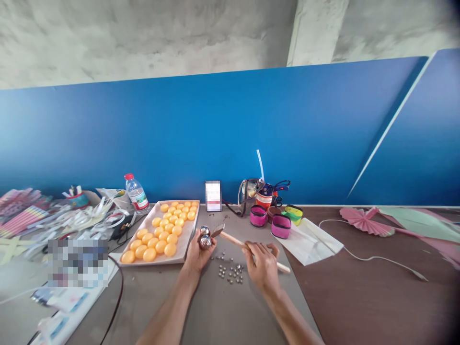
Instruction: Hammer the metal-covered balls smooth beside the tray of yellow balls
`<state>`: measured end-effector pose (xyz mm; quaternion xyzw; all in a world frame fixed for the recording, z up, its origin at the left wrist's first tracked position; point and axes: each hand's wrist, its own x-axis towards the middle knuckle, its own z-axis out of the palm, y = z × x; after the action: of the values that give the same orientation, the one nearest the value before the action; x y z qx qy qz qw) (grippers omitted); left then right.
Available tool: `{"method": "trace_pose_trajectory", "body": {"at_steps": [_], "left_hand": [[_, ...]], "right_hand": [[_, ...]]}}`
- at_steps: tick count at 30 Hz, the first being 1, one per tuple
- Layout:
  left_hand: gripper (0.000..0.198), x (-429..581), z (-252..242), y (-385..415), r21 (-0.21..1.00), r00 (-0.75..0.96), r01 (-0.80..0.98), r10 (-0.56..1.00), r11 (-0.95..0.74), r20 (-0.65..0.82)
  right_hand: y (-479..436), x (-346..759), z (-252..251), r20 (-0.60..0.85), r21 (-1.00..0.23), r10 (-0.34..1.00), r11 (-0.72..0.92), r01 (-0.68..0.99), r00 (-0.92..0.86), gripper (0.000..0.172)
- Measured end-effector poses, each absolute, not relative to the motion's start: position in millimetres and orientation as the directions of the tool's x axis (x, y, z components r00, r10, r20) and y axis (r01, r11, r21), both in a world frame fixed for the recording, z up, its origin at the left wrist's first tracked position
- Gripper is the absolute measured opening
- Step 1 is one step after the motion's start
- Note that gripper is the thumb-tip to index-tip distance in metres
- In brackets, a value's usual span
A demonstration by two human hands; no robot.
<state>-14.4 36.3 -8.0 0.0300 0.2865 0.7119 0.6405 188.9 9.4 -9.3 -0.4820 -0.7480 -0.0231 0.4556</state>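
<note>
My left hand [198,253] is closed round shiny metal balls [205,241], two of which show above the fingers. My right hand [264,264] grips a pale wooden stick [233,238] that slants up and left, its upper end close to the balls. A thin brown blade-like piece [217,231] lies between that end and the balls. Whether it is joined to the stick, I cannot tell. Below and between both hands, several small shiny metal beads [235,273] are scattered on the grey table mat [223,316].
A tray [196,206] of orange balls lies left of my hands. Behind stand a phone [213,196] and a water bottle [137,193]. Pink bands [281,226], white paper [309,242] and a white cable [377,258] lie right. Clutter and a dark cable [121,282] occupy the left.
</note>
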Motion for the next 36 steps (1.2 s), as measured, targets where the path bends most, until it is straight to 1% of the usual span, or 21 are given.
{"method": "trace_pose_trajectory", "body": {"at_steps": [4,6,11,15,20,24,27,31,34,36], "left_hand": [[0.014,-16.6,-7.3,34.4,0.427,-0.136,-0.904,0.958,-0.016,-0.252],[0.017,-17.9,-8.6,35.0,0.426,-0.115,-0.905,0.967,-0.008,-0.226],[0.024,-18.5,-12.6,37.1,0.431,-0.119,-0.903,0.962,-0.002,-0.245],[0.025,-17.7,-12.2,35.0,0.465,-0.087,-0.885,0.978,0.012,-0.191],[0.03,-13.8,-6.0,33.7,0.472,-0.091,-0.881,0.973,0.02,-0.211],[0.035,-11.5,-5.2,32.3,0.508,-0.045,-0.86,0.984,0.05,-0.173],[0.035,-11.2,-7.9,32.0,0.524,-0.05,-0.85,0.979,0.061,-0.195],[0.034,-11.2,-10.1,33.6,0.492,-0.062,-0.868,0.969,0.067,-0.241],[0.029,-11.4,-10.5,34.3,0.508,-0.156,-0.861,0.949,0.004,-0.273],[0.027,-11.7,-11.0,34.3,0.513,-0.193,-0.858,0.931,-0.007,-0.31]], "right_hand": [[7.7,186.4,-10.1,0.669,-0.385,0.724,0.529,0.756,-0.166,0.021],[6.6,185.9,-9.7,0.675,-0.384,0.72,0.529,0.756,-0.161,0.019],[5.4,185.7,-9.1,0.703,-0.402,0.699,0.542,0.738,-0.13,0.02],[6.5,184.8,-11.1,0.678,-0.411,0.721,0.537,0.736,-0.147,0.02],[4.9,184.9,-9.1,0.713,-0.435,0.693,0.556,0.709,-0.106,0.019],[4.4,183.6,-8.4,0.701,-0.434,0.702,0.562,0.704,-0.127,0.021],[4.7,183.4,-8.7,0.693,-0.429,0.709,0.554,0.714,-0.133,0.021],[4.9,184.0,-8.8,0.707,-0.429,0.699,0.547,0.719,-0.11,0.02],[5.1,183.5,-9.8,0.677,-0.422,0.721,0.548,0.723,-0.151,0.02],[5.3,183.4,-10.4,0.661,-0.417,0.73,0.551,0.723,-0.175,0.02]]}}
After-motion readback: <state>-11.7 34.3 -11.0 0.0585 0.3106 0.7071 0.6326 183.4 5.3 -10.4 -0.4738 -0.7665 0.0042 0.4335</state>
